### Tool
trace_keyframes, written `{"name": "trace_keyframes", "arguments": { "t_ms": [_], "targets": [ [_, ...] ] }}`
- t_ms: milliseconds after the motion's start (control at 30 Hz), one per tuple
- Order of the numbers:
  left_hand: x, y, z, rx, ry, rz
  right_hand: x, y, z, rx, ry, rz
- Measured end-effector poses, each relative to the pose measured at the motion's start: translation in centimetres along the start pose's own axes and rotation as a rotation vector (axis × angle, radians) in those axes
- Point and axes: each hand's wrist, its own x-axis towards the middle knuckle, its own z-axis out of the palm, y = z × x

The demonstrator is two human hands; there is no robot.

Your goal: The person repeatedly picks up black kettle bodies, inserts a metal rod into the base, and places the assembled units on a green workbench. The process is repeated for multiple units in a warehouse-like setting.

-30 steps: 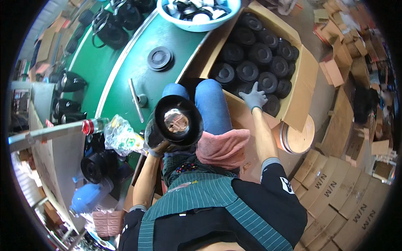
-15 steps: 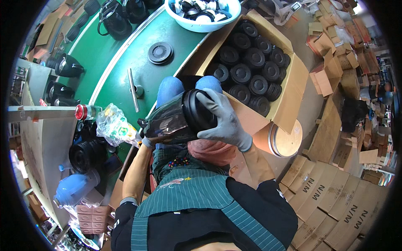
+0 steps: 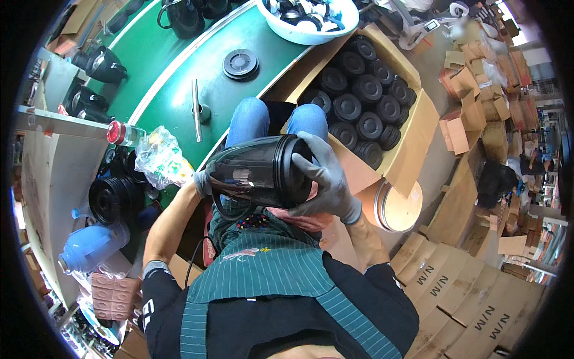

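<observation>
A glossy black jug [image 3: 248,173] lies on its side above my lap, its curved handle turned toward me. My left hand [image 3: 203,183], in a grey glove, holds it at the left end; most of those fingers are hidden behind the jug. At the right end sits a round, ridged black disc [image 3: 296,172]. My right hand [image 3: 332,188], also gloved in grey, grips this end, with fingers on the disc's face and rim. Whether the disc is fixed to the jug, I cannot tell. Below the jug, a pinkish cloth [image 3: 311,220] rests on my lap.
An open carton [image 3: 412,140] of stacked black discs stands at the right. Loose discs [image 3: 241,64] and a metal bar on a stand [image 3: 197,110] are on the green table [image 3: 173,113]. A blue basin [image 3: 311,37] holds small parts. A plastic bag [image 3: 160,157] lies at the left.
The jug has turned in my hands: it lies more level, and its handle now shows on my side. My right fingers have shifted on the disc and spread wider.
</observation>
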Motion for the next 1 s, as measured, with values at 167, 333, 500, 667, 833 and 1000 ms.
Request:
{"name": "trace_keyframes", "arguments": {
  "t_ms": [167,333,500,667,833,1000],
  "targets": [
    [0.7,0.4,1.8,0.271,-0.028,0.0,1.0,-1.1,-0.2,0.006,-0.029,-0.016],
    [1.2,0.3,3.9,0.68,-0.093,0.219,2.2,-3.0,-1.4,0.009,-0.104,-0.021],
    [0.8,0.4,1.6,0.429,0.012,0.266,0.8,0.0,-1.0,0.133,0.017,0.036],
    [-1.4,-0.6,0.3,0.489,0.232,0.36,0.9,0.5,-1.4,0.296,-0.032,0.09],
    [-0.3,-1.9,-4.2,0.931,0.663,0.52,1.3,-0.6,-0.7,0.928,0.208,0.604],
    [-1.4,7.0,11.7,1.634,0.643,0.923,0.1,1.3,0.6,1.23,0.176,0.889]
  ]
}}
